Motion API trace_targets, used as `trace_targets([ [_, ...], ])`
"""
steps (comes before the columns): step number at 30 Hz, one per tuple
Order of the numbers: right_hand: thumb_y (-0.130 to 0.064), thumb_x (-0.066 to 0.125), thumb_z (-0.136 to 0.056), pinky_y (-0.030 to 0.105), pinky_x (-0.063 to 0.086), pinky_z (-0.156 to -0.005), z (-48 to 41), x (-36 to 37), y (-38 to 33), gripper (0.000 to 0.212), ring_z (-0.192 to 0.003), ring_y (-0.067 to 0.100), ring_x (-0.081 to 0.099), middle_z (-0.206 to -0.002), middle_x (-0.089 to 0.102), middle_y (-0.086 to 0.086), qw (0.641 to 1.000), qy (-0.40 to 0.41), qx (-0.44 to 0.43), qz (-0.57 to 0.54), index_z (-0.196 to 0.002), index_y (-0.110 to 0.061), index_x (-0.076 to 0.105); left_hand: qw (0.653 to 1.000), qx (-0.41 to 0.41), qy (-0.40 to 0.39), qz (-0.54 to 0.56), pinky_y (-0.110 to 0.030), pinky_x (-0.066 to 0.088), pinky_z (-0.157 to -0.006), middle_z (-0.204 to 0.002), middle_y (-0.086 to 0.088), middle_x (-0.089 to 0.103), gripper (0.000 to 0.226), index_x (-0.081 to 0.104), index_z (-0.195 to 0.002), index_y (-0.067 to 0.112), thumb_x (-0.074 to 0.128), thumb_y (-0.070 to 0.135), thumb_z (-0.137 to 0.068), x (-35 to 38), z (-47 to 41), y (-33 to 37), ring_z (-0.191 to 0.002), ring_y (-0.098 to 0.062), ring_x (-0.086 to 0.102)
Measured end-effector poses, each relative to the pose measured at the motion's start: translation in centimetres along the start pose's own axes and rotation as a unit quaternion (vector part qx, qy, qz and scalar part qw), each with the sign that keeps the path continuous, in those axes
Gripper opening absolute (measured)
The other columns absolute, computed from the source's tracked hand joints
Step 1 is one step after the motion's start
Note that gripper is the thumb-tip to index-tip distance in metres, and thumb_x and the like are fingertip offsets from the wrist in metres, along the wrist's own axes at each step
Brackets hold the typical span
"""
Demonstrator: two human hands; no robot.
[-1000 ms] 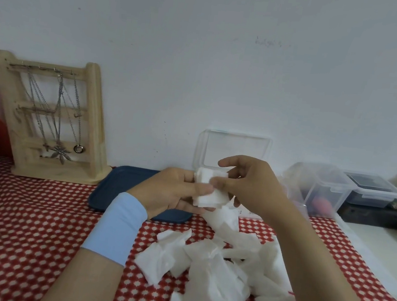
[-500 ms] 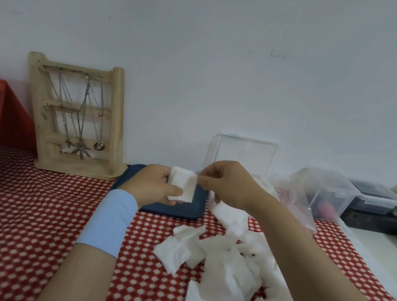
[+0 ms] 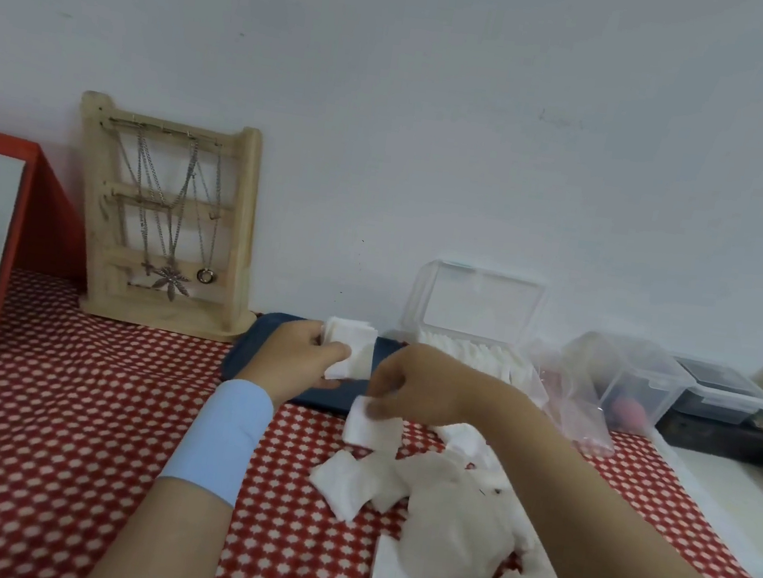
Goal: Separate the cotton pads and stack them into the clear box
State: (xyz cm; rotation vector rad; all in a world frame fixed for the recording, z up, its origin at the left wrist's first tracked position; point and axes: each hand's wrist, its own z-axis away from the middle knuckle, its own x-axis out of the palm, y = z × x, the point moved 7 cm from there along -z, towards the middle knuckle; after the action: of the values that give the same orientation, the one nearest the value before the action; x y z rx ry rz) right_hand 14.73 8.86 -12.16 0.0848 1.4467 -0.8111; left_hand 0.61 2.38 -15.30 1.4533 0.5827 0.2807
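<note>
- Left hand (image 3: 300, 355) grips a small stack of white square cotton pads (image 3: 348, 347), thumb curled across them;
- Right hand (image 3: 410, 385) pinches one white cotton pad (image 3: 371, 425) above the loose white pad pile (image 3: 442, 515).

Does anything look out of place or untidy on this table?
Yes: loose pads lie in a crumpled heap on the checked cloth, outside the clear box. A thin plastic bag lies rumpled beside that box.

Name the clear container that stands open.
The clear box holding cotton pads, its lid raised upright. The bin and the dark tub to its right have lids on.
</note>
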Motion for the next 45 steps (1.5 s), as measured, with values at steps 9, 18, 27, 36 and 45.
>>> trace_targets([
  [9,-0.015,0.079,-0.086,0.019,0.041,-0.046,2.7,-3.6,3.4,0.013,-0.064,0.016,0.066,-0.084,0.078,0.01,0.884,0.204,0.04,-0.419,-0.095,-0.007,0.076,0.976,-0.043,-0.044,0.211,-0.031,0.062,-0.076,-0.11,-0.01,0.077,0.02,0.072,-0.114,0.007,0.068,0.012,-0.095,2.4,0.5,0.0,-0.1,-0.022,0.075],
  [18,-0.014,0.083,-0.082,0.02,0.044,-0.045,2.6,-3.9,3.1,0.012,-0.056,0.01,0.068,-0.071,0.075,-0.001,0.861,0.247,0.059,-0.44,-0.085,-0.008,0.074,0.967,-0.046,-0.081,0.236,-0.031,0.062,-0.075,-0.109,-0.013,0.077,0.023,0.068,-0.116,0.002,0.061,0.016,-0.099,3.5,1.0,0.7,-0.101,-0.024,0.075],
  [27,-0.02,0.085,-0.08,0.015,0.046,-0.051,1.6,-3.4,2.6,0.015,-0.06,0.006,0.062,-0.077,0.071,-0.001,0.893,0.27,0.092,-0.347,-0.085,-0.014,0.072,0.965,-0.045,-0.114,0.23,-0.035,0.062,-0.083,-0.114,-0.014,0.075,0.031,0.065,-0.127,0.002,0.055,0.02,-0.103,3.7,1.3,1.1,-0.106,-0.026,0.073],
  [36,-0.012,0.076,-0.088,0.014,0.05,-0.057,0.5,-2.7,1.7,0.038,-0.083,0.012,0.066,-0.099,0.069,0.003,0.908,0.211,0.081,-0.352,-0.124,-0.01,0.066,0.983,-0.039,-0.129,0.128,-0.032,0.061,-0.086,-0.114,-0.009,0.076,0.037,0.069,-0.117,0.005,0.077,0.019,-0.084,2.7,1.2,1.1,-0.104,-0.02,0.074],
  [45,-0.043,0.079,-0.081,0.036,0.058,-0.091,-0.9,3.2,-0.9,0.04,-0.092,0.017,0.07,-0.103,0.075,0.001,0.983,-0.114,0.096,0.11,-0.11,-0.014,0.075,0.998,-0.048,0.016,0.034,-0.047,0.06,-0.092,-0.119,-0.01,0.069,0.021,0.068,-0.093,0.016,0.075,-0.001,-0.084,-2.5,-0.7,-2.0,-0.112,-0.03,0.066],
])
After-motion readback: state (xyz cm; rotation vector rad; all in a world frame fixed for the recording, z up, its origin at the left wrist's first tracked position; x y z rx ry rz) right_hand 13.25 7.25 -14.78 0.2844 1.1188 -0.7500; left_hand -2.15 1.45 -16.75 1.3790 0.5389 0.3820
